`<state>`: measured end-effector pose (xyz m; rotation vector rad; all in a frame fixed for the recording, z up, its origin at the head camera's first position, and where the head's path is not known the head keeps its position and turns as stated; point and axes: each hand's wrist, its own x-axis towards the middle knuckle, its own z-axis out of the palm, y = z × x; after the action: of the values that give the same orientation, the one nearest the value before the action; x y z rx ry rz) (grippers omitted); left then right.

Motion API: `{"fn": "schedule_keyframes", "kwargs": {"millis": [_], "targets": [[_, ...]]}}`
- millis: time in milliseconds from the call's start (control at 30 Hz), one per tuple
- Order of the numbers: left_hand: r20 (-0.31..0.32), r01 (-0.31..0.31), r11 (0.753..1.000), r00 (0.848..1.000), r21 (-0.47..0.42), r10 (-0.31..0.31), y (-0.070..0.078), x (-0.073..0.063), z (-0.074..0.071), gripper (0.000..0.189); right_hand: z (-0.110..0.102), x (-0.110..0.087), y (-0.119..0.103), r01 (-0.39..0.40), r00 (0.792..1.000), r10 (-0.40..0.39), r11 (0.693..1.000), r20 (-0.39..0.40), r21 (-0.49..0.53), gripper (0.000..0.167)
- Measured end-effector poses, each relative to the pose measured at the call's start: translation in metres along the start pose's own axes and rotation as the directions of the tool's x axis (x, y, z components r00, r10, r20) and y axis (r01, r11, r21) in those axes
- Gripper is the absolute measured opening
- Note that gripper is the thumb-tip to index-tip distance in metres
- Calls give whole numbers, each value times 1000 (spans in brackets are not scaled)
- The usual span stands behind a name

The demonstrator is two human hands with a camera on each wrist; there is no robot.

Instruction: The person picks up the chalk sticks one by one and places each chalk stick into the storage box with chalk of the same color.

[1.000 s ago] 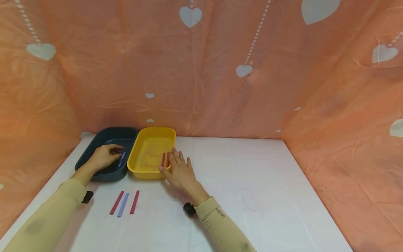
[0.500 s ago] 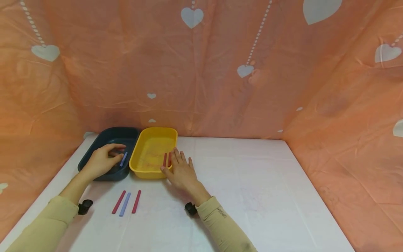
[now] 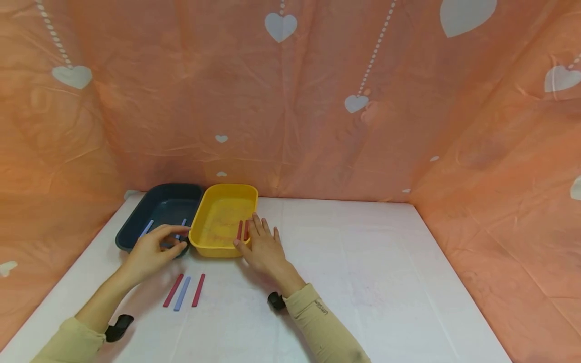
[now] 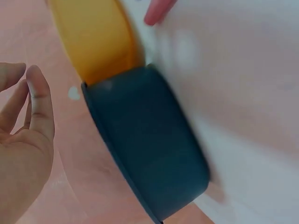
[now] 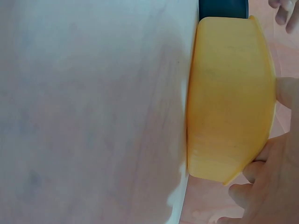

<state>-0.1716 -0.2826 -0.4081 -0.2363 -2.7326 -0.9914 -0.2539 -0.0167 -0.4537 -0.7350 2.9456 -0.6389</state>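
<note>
My left hand [image 3: 152, 252] hovers over the near side of the dark blue tray [image 3: 170, 194]. Its fingers are loosely bent and hold nothing; a gap shows between thumb and fingertips in the left wrist view. Inside that tray lie a blue stick [image 3: 147, 228] at the left and another blue stick [image 3: 183, 222] at the right, partly hidden by my fingers. My right hand [image 3: 264, 249] rests with extended fingers on the near right corner of the yellow tray [image 3: 222, 201], touching its rim. Near that corner, a red stick [image 3: 239, 230] and a second red stick [image 3: 246, 230] lie inside.
On the white table [image 3: 354, 262], in front of the trays, lie a red stick [image 3: 173, 290], a blue stick [image 3: 182, 293] and another red stick [image 3: 198, 290], roughly side by side. The trays stand side by side near the orange curtain [image 3: 317, 151] with white hearts.
My left hand has drawn back from inside the dark blue tray toward its near edge, uncovering the blue stick at the left. My right hand stays at the yellow tray.
</note>
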Motion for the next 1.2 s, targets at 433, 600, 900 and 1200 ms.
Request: {"fn": "schedule_keyframes", "kwargs": {"millis": [433,600,900,1200], "targets": [[170,25,999,985,-27,-20,-7,-24,14,35,1,0,3,4,1000,-4,1000,-10,1,79],[221,52,999,974,4,-51,-14,-29,15,34,0,0,2,-1,1000,1,1000,-6,6,79],[297,90,993,949,78,-109,-21,-30,16,32,-1,0,2,7,1000,-7,1000,-5,-1,78],[338,74,996,937,58,-89,-30,-30,19,32,1,0,1,6,1000,-6,1000,-5,-3,79]]}}
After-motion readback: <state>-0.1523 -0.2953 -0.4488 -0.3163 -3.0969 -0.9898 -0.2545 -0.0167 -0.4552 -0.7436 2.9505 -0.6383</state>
